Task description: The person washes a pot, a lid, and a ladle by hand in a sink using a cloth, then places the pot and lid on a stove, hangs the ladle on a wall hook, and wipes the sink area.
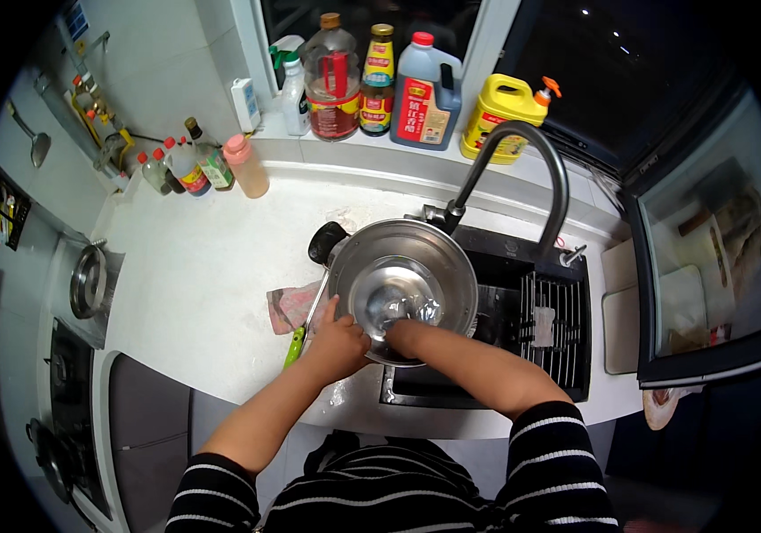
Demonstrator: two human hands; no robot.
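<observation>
A person's 2 bare forearms slant inward from below, the left hand (pixel 342 345) bent over the near-left rim of a wide metal bowl (pixel 449 258), 1 finger stretched up along its side and the others curled in, holding the edge. The right hand (pixel 402 337) dips, wrist bent, into the bowl just right of those fingers, its own fingertips too hidden to tell their spread or hold; a green handle (pixel 294 347) lies just left of the left fingers, a black sink (pixel 411 382) beneath the right forearm.

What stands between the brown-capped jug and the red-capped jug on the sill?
In the head view, a narrow, yellow-labelled bottle stands between them.
</observation>
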